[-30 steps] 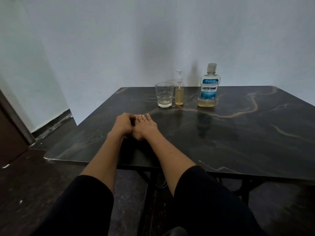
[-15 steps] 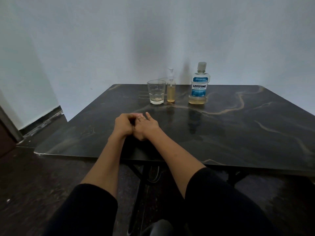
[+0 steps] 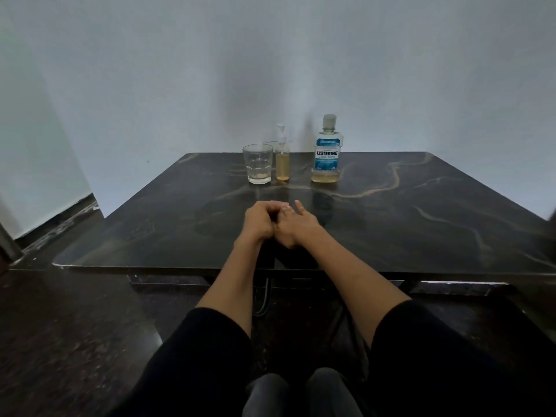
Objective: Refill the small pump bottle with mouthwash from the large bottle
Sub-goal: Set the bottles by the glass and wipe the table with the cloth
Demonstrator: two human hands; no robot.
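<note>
The small pump bottle (image 3: 283, 159) stands upright near the far edge of the desk (image 3: 421, 224), its long axis vertical, a slim clear cylinder with amber liquid filling most of the body and a white pump head on top; which way the nozzle points is too small to tell. Just to its right, apart from it, the large bottle (image 3: 327, 152) stands upright too, clear plastic with a pale cap, a blue label and a shallow layer of yellowish liquid at the bottom. Just left of the pump bottle sits a clear faceted glass (image 3: 258, 164). All three stand well apart from the hands, which rest together on the desk nearer the person. The left hand (image 3: 259, 219) has its fingers curled into a loose fist holding nothing, pressed against the right hand (image 3: 296, 225), whose fingers lie relaxed and partly extended. The desk is dark, glossy and marbled with tan veins. Black sleeves (image 3: 204, 356) cover the upper forearms; a plain pale wall (image 3: 270, 70) rises behind.
</note>
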